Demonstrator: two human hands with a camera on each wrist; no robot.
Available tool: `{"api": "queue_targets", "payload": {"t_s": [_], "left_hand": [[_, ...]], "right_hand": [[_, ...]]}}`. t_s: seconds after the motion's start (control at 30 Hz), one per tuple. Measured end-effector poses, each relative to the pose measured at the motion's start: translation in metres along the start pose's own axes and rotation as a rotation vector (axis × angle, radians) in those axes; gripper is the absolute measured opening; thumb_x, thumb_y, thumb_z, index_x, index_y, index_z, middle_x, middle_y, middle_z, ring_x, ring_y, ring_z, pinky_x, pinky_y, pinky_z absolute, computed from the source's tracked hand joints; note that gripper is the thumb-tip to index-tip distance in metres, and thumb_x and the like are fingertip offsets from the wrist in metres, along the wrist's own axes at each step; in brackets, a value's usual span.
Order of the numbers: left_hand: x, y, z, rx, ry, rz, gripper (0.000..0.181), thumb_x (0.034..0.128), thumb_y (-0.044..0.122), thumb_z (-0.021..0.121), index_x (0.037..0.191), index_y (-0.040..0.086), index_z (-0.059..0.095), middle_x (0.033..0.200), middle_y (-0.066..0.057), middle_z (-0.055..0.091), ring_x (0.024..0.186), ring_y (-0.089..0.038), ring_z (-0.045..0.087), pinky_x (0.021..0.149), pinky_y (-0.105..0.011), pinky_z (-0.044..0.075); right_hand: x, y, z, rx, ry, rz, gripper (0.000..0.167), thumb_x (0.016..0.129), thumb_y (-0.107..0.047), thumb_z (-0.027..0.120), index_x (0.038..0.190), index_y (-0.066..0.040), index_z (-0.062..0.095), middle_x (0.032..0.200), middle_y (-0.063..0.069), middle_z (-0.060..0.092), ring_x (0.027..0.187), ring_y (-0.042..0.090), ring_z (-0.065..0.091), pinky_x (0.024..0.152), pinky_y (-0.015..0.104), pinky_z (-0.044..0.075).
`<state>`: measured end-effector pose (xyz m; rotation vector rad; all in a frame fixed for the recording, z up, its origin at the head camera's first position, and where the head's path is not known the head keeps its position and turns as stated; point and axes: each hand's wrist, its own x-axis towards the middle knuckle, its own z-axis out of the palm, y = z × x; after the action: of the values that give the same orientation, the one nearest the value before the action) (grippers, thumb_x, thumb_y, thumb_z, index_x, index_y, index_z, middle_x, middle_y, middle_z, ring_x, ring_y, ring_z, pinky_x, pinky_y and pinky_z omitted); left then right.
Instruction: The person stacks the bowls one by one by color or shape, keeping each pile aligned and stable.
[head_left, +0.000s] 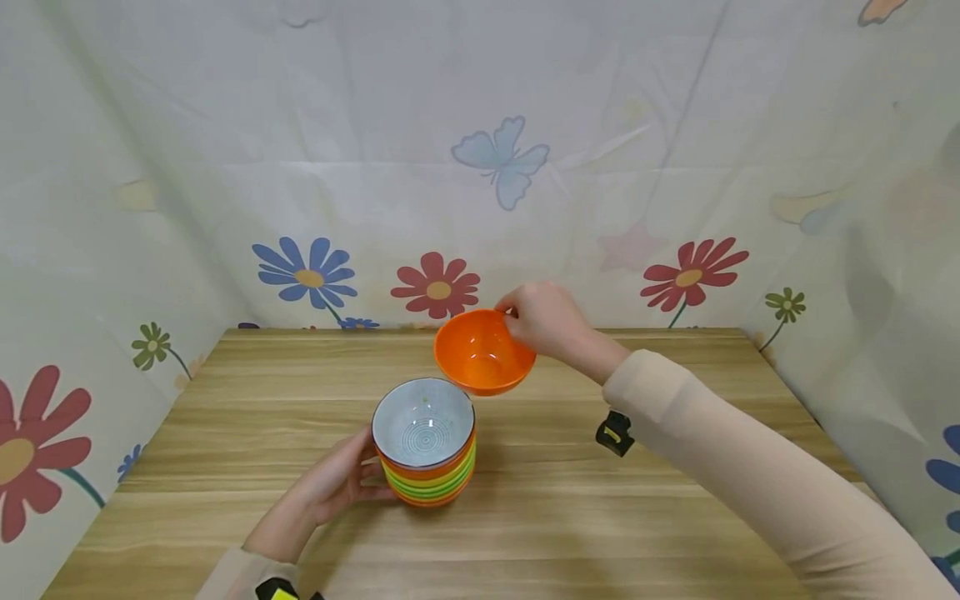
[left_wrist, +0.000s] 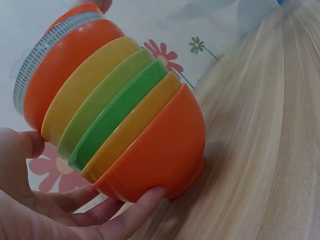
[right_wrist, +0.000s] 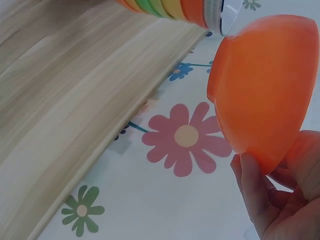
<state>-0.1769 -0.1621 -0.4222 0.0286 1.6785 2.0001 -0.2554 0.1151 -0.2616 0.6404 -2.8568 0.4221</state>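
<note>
A stack of bowls (head_left: 427,483) in orange, yellow and green stands on the wooden table. Its top bowl (head_left: 423,421) is pale blue-grey inside with a dark rim. My left hand (head_left: 341,479) holds the stack from its left side; in the left wrist view the thumb touches near a yellow bowl's rim and the fingers (left_wrist: 140,210) reach the lowest orange bowl. Above and right of the stack, my right hand (head_left: 543,321) pinches the rim of a separate orange bowl (head_left: 480,354). That bowl is tilted, its inside facing the head camera, and looks empty.
The wooden table (head_left: 637,533) reaches back to a pale curtain (head_left: 360,200) printed with flowers and butterflies, which also hangs at both sides. Black wrist straps are partly visible, one near the right forearm (head_left: 720,450), one at the bottom edge.
</note>
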Motion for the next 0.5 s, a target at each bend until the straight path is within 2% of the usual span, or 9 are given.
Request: {"api": "queue_targets", "payload": {"t_s": [0.5], "left_hand": [[0.000,-0.001,-0.001,0.002,-0.009,0.008,0.061,0.0956,0.050,0.036,0.130,0.001,0.040,0.117,-0.008,0.054,0.101,-0.023,0.057,0.087,-0.051,0.049]], "right_hand": [[0.000,-0.025,0.005,0.066,-0.039,-0.018,0.020,0.086,-0.008,0.058,0.101,-0.008,0.072,0.089,0.007,0.069,0.066,0.017,0.059,0.058,0.019,0.053]]}}
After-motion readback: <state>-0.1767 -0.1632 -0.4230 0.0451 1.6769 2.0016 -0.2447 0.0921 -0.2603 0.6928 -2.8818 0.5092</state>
